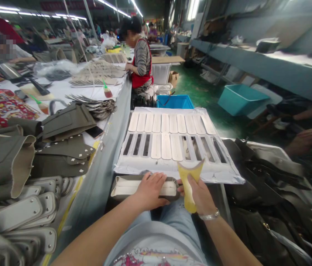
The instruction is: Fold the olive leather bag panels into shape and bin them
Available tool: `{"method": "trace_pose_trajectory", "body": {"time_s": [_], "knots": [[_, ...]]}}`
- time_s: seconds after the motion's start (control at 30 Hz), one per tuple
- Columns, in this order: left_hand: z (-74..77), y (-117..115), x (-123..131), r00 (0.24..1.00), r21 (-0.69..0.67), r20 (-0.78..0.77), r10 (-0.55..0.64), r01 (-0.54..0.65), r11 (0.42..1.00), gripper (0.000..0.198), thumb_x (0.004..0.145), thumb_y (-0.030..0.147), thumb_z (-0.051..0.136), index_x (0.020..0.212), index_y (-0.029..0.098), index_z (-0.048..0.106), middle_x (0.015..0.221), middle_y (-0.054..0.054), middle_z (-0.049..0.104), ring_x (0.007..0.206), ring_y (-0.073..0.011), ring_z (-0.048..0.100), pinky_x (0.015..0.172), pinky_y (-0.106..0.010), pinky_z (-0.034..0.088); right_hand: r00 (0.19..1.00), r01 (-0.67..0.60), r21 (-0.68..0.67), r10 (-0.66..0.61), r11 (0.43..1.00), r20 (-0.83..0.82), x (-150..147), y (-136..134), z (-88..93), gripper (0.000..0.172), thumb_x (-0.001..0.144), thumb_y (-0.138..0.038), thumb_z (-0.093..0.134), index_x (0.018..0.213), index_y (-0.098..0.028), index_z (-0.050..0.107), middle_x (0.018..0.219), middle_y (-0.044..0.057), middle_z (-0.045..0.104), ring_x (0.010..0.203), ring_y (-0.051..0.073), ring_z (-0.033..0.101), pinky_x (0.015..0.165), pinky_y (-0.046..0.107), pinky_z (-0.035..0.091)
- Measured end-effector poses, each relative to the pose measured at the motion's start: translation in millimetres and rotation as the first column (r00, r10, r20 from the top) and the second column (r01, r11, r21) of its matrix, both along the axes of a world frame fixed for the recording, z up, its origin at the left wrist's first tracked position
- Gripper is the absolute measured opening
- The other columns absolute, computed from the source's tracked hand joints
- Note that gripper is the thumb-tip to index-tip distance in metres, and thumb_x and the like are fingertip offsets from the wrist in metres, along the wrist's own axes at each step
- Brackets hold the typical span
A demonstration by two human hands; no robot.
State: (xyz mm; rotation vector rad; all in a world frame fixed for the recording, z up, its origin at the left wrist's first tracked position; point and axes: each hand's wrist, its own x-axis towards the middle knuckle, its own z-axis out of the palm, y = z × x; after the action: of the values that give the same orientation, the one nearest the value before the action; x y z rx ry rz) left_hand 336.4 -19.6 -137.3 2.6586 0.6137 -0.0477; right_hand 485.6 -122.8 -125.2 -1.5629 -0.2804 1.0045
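A dark grey-green bag (122, 188) lies across my lap, its long cream bottom facing up. My left hand (151, 188) is laid over it, fingers at the far side and thumb at the near edge, gripping it. My right hand (201, 195) is closed around a yellow scraper-like plate (190, 173) with a flared, concave top end, held upright. Fingers of that hand reach the bag's right end; whether they grip it is hidden. Just beyond, a white slotted board (141, 164) carries a row of cream rounded strips (165, 123), with several more in front.
On the left table sit grey-green bag panels (64, 122), light strips with metal studs (20, 214) and a glue bottle (107, 90). Dark bags (269, 221) are heaped at right. A blue bin (175, 101) stands behind the board; a co-worker (141, 59) sits farther back. Another person's hands (311, 142) show at right.
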Motion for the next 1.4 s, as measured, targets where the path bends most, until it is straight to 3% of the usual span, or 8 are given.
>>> {"method": "trace_pose_trajectory", "body": {"time_s": [0.2,0.3,0.5,0.67,0.93,1.07,1.2,1.4], "knots": [[10.1,-2.2,-47.7,0.99,0.075,0.127,0.056,-0.066,0.995,0.056,0.082,0.044,0.052,0.13,0.016,0.042,0.136,-0.011,0.043,0.127,-0.0257,0.036,0.109,-0.051,0.019,0.987,-0.105,-0.036,0.109,0.994,0.116,29.3,-0.7,15.1,0.04,0.08,-0.055,0.051,0.096,-0.018,0.052,0.085,0.009,0.063,0.061,0.017,0.059,0.059,0.033,0.05],[9.6,4.5,-98.9,0.903,0.072,0.341,0.261,-0.302,0.951,0.043,0.087,0.035,0.048,0.126,0.019,0.045,0.131,-0.009,0.048,0.123,-0.0224,0.042,0.108,-0.043,0.026,0.958,-0.204,-0.065,0.213,0.977,0.195,40.4,15.7,19.6,0.042,0.08,-0.055,0.051,0.091,-0.015,0.054,0.071,0.007,0.061,0.058,0.017,0.057,0.055,0.031,0.047],[-19.6,16.3,-158.4,0.488,-0.419,0.326,0.81,-0.693,0.586,0.042,0.083,0.045,0.05,0.118,0.022,0.053,0.122,-0.006,0.055,0.113,-0.0244,0.051,0.101,-0.041,0.037,0.989,-0.124,0.357,0.085,0.926,0.121,38.6,62.0,13.1,0.031,0.073,-0.036,0.067,0.095,-0.018,0.054,0.063,-0.005,0.041,0.052,0.008,0.038,0.05,0.023,0.038],[-40.5,17.6,-144.9,0.254,-0.773,0.146,0.956,-0.575,0.27,0.053,0.078,0.053,0.053,0.116,0.016,0.055,0.118,-0.008,0.059,0.114,-0.0262,0.05,0.101,-0.039,0.036,0.977,-0.196,0.379,0.213,0.904,-0.002,25.5,86.4,-0.6,0.031,0.074,-0.04,0.064,0.094,-0.019,0.052,0.06,-0.007,0.036,0.045,0.005,0.028,0.039,0.02,0.026],[-40.5,16.4,-126.0,0.252,-0.849,0.145,0.957,-0.465,0.251,0.057,0.086,0.059,0.034,0.122,0.019,0.053,0.124,-0.005,0.055,0.12,-0.0238,0.044,0.105,-0.037,0.031,0.842,-0.537,0.112,0.539,0.836,0.009,18.9,95.5,-13.6,0.041,0.071,-0.051,0.062,0.09,-0.015,0.053,0.056,-0.007,0.04,0.04,0.004,0.031,0.037,0.02,0.026],[-40.7,17.0,-114.7,0.184,-0.952,0.111,0.977,-0.262,0.157,0.06,0.089,0.058,0.024,0.123,0.018,0.051,0.128,-0.007,0.052,0.119,-0.0233,0.045,0.102,-0.038,0.034,0.79,-0.601,-0.042,0.601,0.798,0.12,12.7,100.7,-2.6,0.038,0.071,-0.053,0.058,0.074,-0.016,0.052,0.046,-0.006,0.042,0.034,0.006,0.034,0.034,0.021,0.029],[-40.6,31.0,-110.0,0.177,-0.982,0.088,0.98,-0.148,0.115,0.066,0.088,0.062,0.022,0.115,0.012,0.057,0.114,-0.011,0.06,0.106,-0.0248,0.055,0.094,-0.038,0.04,0.564,-0.77,-0.22,0.8,0.599,0.204,10.9,118.4,14.4,0.041,0.075,-0.059,0.048,0.07,-0.018,0.047,0.049,0.001,0.056,0.04,0.013,0.052,0.04,0.024,0.041],[-46.7,34.9,-109.9,0.179,-0.966,0.128,0.975,-0.2,0.164,0.074,0.086,0.066,0.012,0.105,0.013,0.059,0.103,-0.01,0.064,0.097,-0.0243,0.057,0.089,-0.037,0.043,-0.017,-0.848,-0.527,0.997,-0.054,-0.075,-10.0,152.4,25.7,0.042,0.08,-0.058,0.043,0.085,-0.017,0.05,0.049,0.001,0.057,0.038,0.014,0.052,0.038,0.024,0.039]]}}
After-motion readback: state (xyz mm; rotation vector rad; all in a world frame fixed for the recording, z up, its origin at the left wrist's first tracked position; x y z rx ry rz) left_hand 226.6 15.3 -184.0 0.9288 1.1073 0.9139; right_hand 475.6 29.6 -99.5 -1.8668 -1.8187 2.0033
